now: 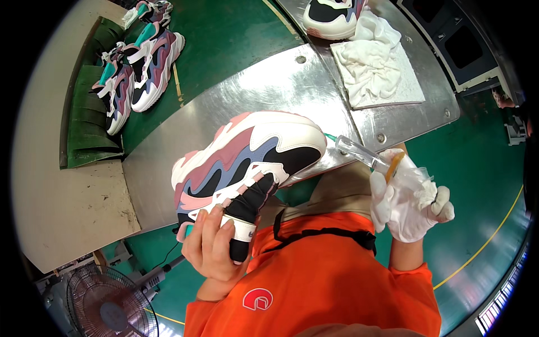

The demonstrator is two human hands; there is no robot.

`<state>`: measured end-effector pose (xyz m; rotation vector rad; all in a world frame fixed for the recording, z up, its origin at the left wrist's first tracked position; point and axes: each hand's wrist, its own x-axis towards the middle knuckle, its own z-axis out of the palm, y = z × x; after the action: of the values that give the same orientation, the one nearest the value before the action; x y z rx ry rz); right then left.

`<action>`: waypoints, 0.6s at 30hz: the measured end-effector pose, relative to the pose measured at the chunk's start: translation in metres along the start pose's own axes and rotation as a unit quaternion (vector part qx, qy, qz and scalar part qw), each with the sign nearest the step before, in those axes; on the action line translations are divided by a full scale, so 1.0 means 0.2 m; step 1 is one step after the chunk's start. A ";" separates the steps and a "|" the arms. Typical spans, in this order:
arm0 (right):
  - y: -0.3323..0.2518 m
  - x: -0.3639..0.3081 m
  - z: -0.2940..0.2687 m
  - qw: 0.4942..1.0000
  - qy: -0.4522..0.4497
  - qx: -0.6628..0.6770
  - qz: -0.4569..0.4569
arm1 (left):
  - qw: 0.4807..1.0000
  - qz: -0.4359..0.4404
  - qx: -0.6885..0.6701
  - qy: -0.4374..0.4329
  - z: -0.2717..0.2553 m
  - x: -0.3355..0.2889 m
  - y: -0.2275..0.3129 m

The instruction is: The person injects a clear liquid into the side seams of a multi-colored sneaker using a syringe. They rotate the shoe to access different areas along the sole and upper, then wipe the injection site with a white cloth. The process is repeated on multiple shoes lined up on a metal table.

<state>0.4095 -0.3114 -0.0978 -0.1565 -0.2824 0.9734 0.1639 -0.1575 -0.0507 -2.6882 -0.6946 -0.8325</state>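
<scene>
My bare left hand (216, 247) grips a sneaker (230, 160) by its tongue and collar. The sneaker is white, black, mauve, blue and pink, tilted on its side with its sole edge facing away from me and its toe to the right. A white glove covers my right hand (407, 208), which is closed around a clear syringe (357, 150). The syringe's green tip points left at the sole edge by the toe; whether it touches cannot be told. A small crumpled white piece (425, 195) sits among the gloved fingers, beside an orange strip (394, 167) near the syringe's rear.
A metal plate (258, 78) borders the green belt (224, 33). Several similar sneakers (154, 70) stand at the far left by a green slatted flap (87, 121). At the far right, another sneaker (331, 19) stands near a crumpled white cloth (370, 70). A fan (112, 303) stands lower left.
</scene>
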 end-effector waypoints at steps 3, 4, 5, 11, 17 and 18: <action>-0.05 -0.01 0.02 0.992 -0.003 -0.096 0.078 | 1.000 -0.009 0.007 0.018 0.01 0.01 0.00; -0.05 -0.01 0.03 0.986 -0.001 -0.133 0.100 | 1.000 -0.008 0.004 0.015 0.01 0.02 -0.01; -0.05 -0.02 0.07 0.979 0.016 -0.172 0.108 | 1.000 -0.009 0.000 0.013 0.00 0.02 -0.01; -0.02 -0.04 0.10 0.954 -0.012 -0.247 0.169 | 0.996 -0.020 -0.077 -0.041 -0.07 0.19 -0.08; 0.12 -0.08 -0.04 0.962 -0.027 -0.265 0.059 | 0.989 -0.055 -0.115 -0.082 -0.05 0.36 -0.13; 0.13 -0.07 -0.06 0.961 -0.053 -0.267 0.047 | 0.987 -0.056 -0.122 -0.088 -0.04 0.39 -0.14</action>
<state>0.3848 -0.3079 -0.1186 -0.6155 -0.6398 0.9829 0.2023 -0.1069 0.0049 -2.9951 -0.8410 -0.7570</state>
